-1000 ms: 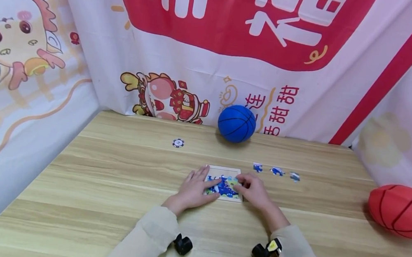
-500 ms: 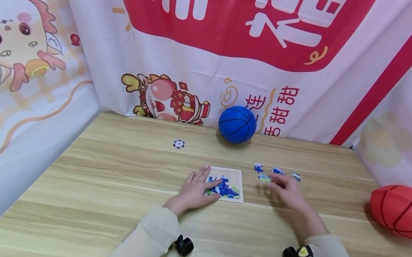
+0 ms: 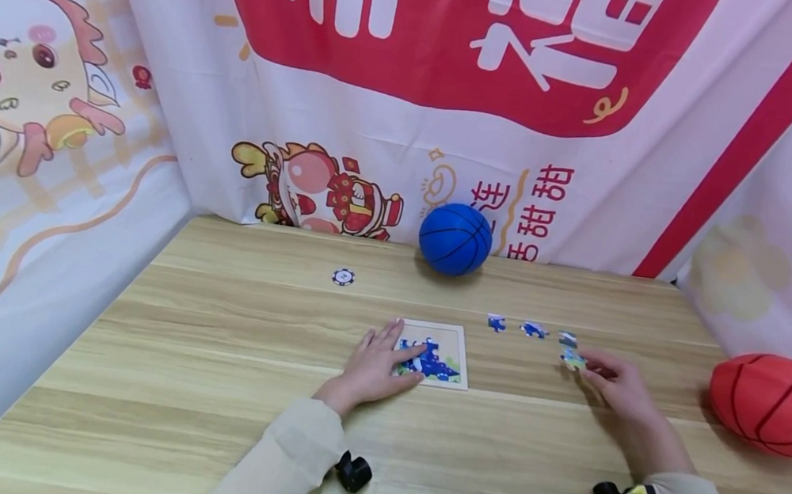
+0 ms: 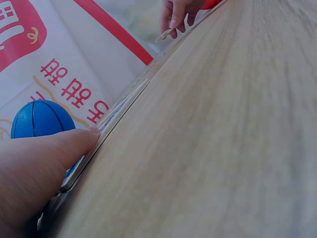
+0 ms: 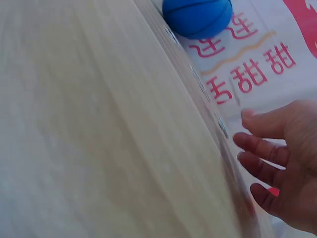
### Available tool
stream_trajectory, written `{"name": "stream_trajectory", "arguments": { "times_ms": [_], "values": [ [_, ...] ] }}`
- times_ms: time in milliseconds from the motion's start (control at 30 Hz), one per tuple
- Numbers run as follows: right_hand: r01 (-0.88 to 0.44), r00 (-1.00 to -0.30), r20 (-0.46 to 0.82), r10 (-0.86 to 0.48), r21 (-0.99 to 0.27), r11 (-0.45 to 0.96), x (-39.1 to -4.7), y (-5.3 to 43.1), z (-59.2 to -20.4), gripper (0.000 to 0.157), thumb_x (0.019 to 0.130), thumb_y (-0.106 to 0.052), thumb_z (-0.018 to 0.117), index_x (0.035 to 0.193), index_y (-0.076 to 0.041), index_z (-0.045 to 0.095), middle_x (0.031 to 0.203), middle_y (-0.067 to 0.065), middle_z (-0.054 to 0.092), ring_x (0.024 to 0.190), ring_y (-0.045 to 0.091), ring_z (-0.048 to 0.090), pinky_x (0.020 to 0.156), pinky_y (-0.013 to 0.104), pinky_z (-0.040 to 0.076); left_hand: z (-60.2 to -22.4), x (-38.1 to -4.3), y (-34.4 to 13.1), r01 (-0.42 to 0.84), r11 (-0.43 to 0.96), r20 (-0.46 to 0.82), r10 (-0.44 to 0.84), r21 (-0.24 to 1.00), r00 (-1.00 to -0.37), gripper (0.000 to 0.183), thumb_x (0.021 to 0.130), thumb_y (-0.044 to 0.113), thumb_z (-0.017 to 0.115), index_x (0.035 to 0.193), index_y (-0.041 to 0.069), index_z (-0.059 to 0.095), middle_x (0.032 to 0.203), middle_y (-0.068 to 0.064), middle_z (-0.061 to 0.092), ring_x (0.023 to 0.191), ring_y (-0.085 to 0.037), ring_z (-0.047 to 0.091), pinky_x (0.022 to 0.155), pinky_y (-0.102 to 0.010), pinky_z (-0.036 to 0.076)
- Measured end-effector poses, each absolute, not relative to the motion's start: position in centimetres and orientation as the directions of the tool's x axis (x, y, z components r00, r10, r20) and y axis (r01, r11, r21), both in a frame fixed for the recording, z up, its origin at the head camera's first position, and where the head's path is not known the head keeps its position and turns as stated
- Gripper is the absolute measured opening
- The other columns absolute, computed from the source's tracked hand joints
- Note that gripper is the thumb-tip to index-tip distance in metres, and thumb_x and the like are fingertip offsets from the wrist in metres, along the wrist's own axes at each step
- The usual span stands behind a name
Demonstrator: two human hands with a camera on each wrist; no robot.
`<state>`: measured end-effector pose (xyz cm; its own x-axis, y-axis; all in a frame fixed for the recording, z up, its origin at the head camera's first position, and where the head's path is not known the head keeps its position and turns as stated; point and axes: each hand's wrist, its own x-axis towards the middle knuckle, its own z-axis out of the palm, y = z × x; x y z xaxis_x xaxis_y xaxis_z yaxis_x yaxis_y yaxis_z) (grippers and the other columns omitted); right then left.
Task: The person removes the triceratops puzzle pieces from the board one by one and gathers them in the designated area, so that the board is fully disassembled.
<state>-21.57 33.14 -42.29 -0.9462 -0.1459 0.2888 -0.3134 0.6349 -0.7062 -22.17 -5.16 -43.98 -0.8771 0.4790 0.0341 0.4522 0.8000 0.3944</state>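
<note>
My left hand (image 3: 373, 366) lies with fingers spread over the left side of a small jigsaw puzzle tray (image 3: 465, 359), partly covering it. Blue and green joined pieces (image 3: 436, 368) fill the tray's lower part, and its bare backing shows above them. To the right, my right hand (image 3: 620, 386) pinches one green-and-blue puzzle piece (image 3: 573, 359) between thumb and fingertips, close over the table. This piece sits just below a loose puzzle piece (image 3: 568, 339). In the left wrist view my left thumb (image 4: 74, 144) rests along the tray's edge.
Two more loose pieces, a blue one (image 3: 496, 323) and another (image 3: 534, 329), lie right of the tray. A poker chip (image 3: 344, 277) lies at the back left. A blue ball (image 3: 455, 239) stands by the back curtain (image 3: 366, 109), a red ball (image 3: 775, 404) at the right.
My right hand has lifted the green-and-blue piece out of the tray and carried it right, to beside the rightmost loose piece. My left hand has stayed on the tray.
</note>
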Motion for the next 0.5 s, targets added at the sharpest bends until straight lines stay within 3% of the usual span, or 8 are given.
{"name": "stream_trajectory", "arguments": {
  "times_ms": [300, 500],
  "values": [
    [-0.288, -0.951, 0.278, -0.134, -0.641, 0.711, -21.6, 34.3, -43.3, 0.026, 0.076, 0.001, 0.062, 0.099, 0.012, 0.058, 0.081, 0.016, 0.059, 0.068, 0.003, 0.049, 0.058, 0.018, 0.040, -43.9, -22.1, -5.3, 0.456, 0.796, 0.043, 0.480, 0.399, -0.876, 0.054, 0.083, 0.056, 0.038, 0.131, 0.032, 0.035, 0.142, -0.013, 0.006, 0.128, -0.026, 0.001, 0.100, -0.045, 0.001],
    [-0.246, -0.964, 0.238, -0.121, -0.615, 0.749, -21.6, 34.4, -43.5, 0.028, 0.077, -0.003, 0.063, 0.102, 0.009, 0.058, 0.083, 0.014, 0.057, 0.072, 0.013, 0.047, 0.061, 0.024, 0.038, -44.0, -22.1, -5.3, 0.463, 0.795, 0.047, 0.485, 0.394, -0.873, 0.055, 0.083, 0.057, 0.038, 0.131, 0.031, 0.035, 0.142, -0.013, 0.007, 0.128, -0.026, 0.002, 0.100, -0.045, 0.002]
  ]
}}
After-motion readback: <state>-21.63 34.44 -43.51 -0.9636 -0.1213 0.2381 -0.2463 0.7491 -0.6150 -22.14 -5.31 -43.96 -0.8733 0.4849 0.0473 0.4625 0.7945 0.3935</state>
